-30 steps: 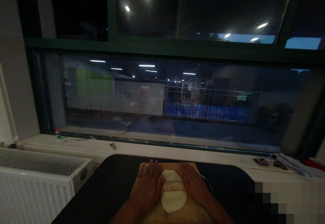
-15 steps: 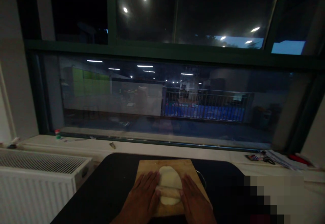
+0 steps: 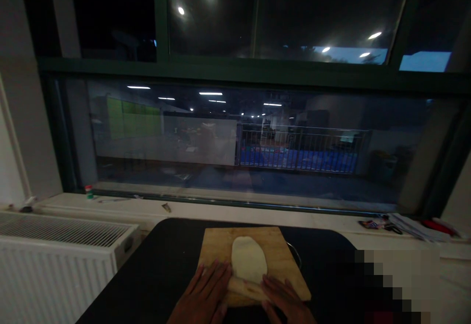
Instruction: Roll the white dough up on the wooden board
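A pale, flattened oval of dough (image 3: pixel 249 258) lies on a wooden board (image 3: pixel 217 243). Across the dough's near edge rests a short wooden rolling pin (image 3: pixel 246 287), tilted slightly down to the right. My left hand (image 3: pixel 206 287) covers the pin's left end, fingers stretched forward and thumb on the near side. Over the right end lies my right hand (image 3: pixel 285 297), its fingers pointing forward and inward. Both ends of the pin are hidden under the hands.
The board sits on a black table (image 3: pixel 162 260) against a white windowsill (image 3: pixel 257 216). A white radiator (image 3: pixel 62 265) stands at the left. On the sill are a small red-and-green container (image 3: pixel 89 192) and, at the right, some papers (image 3: pixel 412 227).
Both hands have drawn the rolling pin toward me, from across the dough to its near edge. More of the dough now shows beyond the pin.
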A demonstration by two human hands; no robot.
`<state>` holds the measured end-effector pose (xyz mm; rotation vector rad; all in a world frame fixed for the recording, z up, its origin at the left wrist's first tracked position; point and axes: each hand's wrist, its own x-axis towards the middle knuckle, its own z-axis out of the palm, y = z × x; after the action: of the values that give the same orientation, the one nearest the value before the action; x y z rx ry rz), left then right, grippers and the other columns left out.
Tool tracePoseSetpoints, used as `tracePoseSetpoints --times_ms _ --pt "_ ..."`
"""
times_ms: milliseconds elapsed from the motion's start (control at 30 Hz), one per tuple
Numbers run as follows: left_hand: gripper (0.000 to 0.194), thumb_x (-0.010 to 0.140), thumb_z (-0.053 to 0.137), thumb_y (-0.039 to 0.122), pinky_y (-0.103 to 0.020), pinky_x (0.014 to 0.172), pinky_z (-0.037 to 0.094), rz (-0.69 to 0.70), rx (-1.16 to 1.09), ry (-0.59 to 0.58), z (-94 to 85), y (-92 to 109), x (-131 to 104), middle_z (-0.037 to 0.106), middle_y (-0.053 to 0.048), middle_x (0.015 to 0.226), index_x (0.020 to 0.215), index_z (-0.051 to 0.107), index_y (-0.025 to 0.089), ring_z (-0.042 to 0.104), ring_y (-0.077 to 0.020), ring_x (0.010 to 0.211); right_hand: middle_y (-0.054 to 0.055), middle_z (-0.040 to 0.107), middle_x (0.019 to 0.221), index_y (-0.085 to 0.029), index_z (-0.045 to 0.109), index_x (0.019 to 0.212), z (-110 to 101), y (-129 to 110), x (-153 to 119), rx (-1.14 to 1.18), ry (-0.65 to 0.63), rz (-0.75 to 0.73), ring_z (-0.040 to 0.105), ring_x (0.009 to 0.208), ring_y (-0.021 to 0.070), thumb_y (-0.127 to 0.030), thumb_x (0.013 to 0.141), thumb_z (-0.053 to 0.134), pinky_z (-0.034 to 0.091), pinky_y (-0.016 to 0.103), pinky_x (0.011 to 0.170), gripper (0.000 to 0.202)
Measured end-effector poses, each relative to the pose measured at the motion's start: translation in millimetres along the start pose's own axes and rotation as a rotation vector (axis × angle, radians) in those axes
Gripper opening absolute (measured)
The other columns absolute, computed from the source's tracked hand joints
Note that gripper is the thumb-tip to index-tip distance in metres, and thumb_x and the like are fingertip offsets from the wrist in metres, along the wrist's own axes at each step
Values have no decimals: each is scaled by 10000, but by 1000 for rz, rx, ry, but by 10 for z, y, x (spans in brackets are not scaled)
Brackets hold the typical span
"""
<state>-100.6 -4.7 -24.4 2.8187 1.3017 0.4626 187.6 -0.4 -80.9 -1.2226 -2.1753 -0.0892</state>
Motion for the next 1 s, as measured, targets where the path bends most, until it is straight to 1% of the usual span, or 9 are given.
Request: tracePoseSetpoints --times_ms 167,267,333,467,567,633,733,867,1000 --pt "564 999 365 452 -473 1153 287 13 -55 2 -145 57 92 262 33 1531 1495 103 389 321 -252 1390 38 518 1364 -295 554 1331 20 28 19 -126 -40 -39 483 1262 298 -389 936 489 462 495 1015 411" --pt "518 1016 297 457 -460 1162 263 15 -89 -21 -232 123 199 245 23 1546 1504 153 364 290 -225 1405 54 403 1447 -278 460 1408 -19 8 75 -199 -18 -27 419 1301 331 -433 930 482 462 530 1005 503" --pt "509 1024 242 463 -444 1171 238 10 -111 -43 -246 150 283 235 13 1556 1511 161 338 263 -204 1416 46 365 1474 -282 423 1432 -85 -34 145 -205 -12 2 393 1324 316 -429 944 453 433 523 1039 510" --pt "535 1023 183 486 -428 1179 201 -19 -119 -55 -204 128 469 228 -22 1566 1517 178 280 207 -196 1434 54 416 1457 -233 482 1399 -232 -118 371 -204 -69 84 385 1344 282 -434 979 355 375 496 1096 482" --pt "579 1015 152 513 -438 1177 182 -38 -104 -69 -172 63 625 255 -64 1560 1509 229 222 187 -208 1439 52 475 1426 -230 530 1362 -260 -91 585 -227 -123 132 392 1348 256 -440 997 285 313 481 1132 487" --pt "608 1008 125 532 -459 1174 173 -65 -101 -86 -155 8 733 287 -83 1549 1497 275 203 201 -218 1436 60 514 1399 -235 550 1343 -234 -21 736 -233 -155 157 414 1337 252 -437 1002 254 292 492 1134 494" --pt "638 999 98 550 -494 1164 170 -117 -88 -92 -123 -80 884 288 -95 1550 1481 319 195 183 -240 1440 82 545 1369 -228 567 1322 -170 117 978 -202 -223 186 450 1312 265 -435 1002 235 323 524 1097 506" --pt "657 996 73 550 -540 1143 190 -197 -62 -90 -65 -167 1024 260 -118 1558 1482 315 179 151 -269 1444 108 528 1382 -181 561 1327 -100 266 1273 -136 -279 165 440 1320 248 -381 998 250 349 464 1087 494" --pt "654 998 74 540 -577 1131 200 -235 -6 -76 -15 -158 1052 252 -126 1558 1477 326 172 146 -288 1442 133 492 1406 -135 561 1325 -40 345 1362 -131 -287 149 412 1339 254 -290 961 311 324 440 1105 468"
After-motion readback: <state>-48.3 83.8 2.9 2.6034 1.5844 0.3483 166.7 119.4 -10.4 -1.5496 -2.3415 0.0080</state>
